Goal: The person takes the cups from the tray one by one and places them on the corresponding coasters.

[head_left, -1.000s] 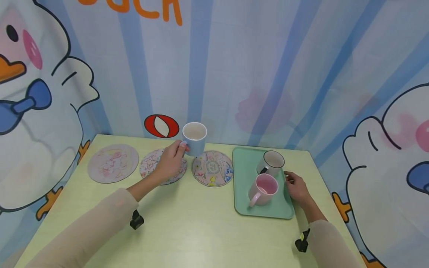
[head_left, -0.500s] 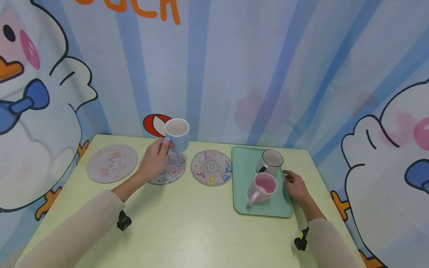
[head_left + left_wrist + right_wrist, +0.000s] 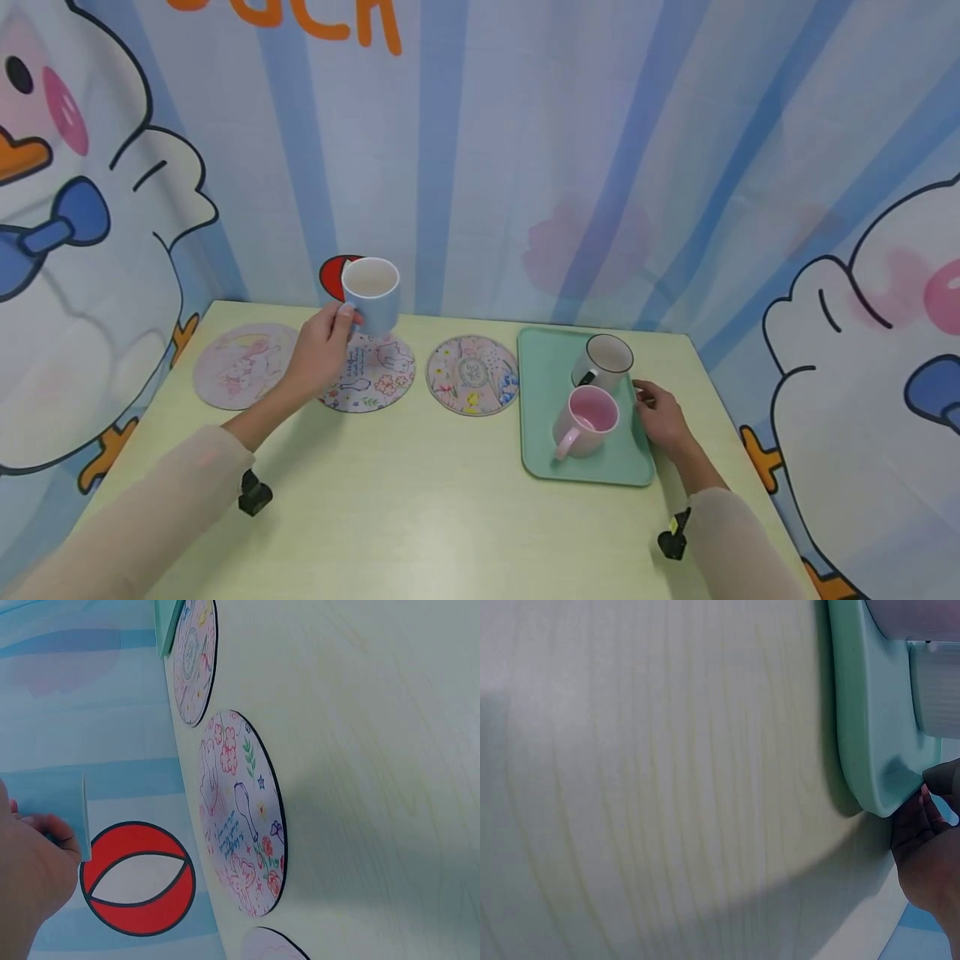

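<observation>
By its handle, my left hand (image 3: 321,350) holds a light blue mug (image 3: 372,298) upright in the air, over the far part of the middle round patterned placemat (image 3: 378,375). The left wrist view shows that hand (image 3: 37,862) with curled fingers beside the mug's blue wall (image 3: 56,802). At the right, my right hand (image 3: 663,417) pinches the right rim of a green tray (image 3: 540,400), thumb over the edge in the right wrist view. On the tray stand a white mug with a dark rim (image 3: 606,362) and, nearer me, a pink mug (image 3: 587,423).
Two more round placemats lie in the row: a pale pink one (image 3: 243,367) at the left and a floral one (image 3: 474,375) beside the tray. Behind the pale yellow table (image 3: 450,500) hangs a blue striped curtain (image 3: 495,167) with cartoon ducks.
My left hand has carried the blue mug leftward and slightly up, from between the middle and right placemats to over the middle one. The right hand stays at the tray's rim.
</observation>
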Tool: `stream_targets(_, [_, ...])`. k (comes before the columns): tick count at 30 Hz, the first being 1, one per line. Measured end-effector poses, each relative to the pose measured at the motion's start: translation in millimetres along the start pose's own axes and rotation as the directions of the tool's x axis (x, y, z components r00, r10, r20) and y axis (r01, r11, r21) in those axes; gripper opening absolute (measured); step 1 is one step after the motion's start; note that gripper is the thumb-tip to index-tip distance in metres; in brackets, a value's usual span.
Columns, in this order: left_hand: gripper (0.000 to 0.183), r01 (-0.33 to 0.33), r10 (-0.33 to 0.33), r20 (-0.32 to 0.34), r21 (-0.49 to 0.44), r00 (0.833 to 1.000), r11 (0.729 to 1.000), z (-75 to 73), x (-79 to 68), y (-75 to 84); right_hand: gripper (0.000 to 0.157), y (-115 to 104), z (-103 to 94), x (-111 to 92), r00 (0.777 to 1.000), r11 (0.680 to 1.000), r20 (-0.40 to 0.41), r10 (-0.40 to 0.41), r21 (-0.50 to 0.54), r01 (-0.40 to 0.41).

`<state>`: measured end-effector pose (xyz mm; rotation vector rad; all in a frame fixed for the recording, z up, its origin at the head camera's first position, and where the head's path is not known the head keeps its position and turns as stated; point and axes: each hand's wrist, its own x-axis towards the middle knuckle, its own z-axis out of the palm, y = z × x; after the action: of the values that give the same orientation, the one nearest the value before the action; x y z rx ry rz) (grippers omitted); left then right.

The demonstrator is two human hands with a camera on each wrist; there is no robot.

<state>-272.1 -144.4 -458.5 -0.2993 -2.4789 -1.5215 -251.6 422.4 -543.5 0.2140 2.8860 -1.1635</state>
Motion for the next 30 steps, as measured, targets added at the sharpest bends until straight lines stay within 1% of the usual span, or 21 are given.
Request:
stream_targets(8, [0.053,0.017,-0.016,-0.04,0.024,0.999,1.0,-11.8,-0.7,-5.5,0.046,1.0,-0.9,1.5,1.0,1.0,0.003,-0.002,-0.004,0.002])
stream_targets(17, [0.051,-0.016,0.017,-0.073,0.019,0.997,1.0,-26.9,-3.8,-13.9,0.046,3.3,1.4,2.5,1.0,1.0,-0.009,-0.002,0.004,0.002])
stream_targets(24, [0.052,0.008,-0.004,-0.093,0.042,0.996,0.999,-36.4,-8.1,-15.7,0.046,2.7,1.1,2.3,1.0,1.0,-0.011,-0.001,0.003,0.001])
stream_targets(30, [0.052,0.007,0.002,-0.119,0.071,0.993,0.997,-43.3,-10.2,-17.5,0.046,1.2,0.3,1.4,1.0,1.0,-0.007,0.004,0.007,-0.004])
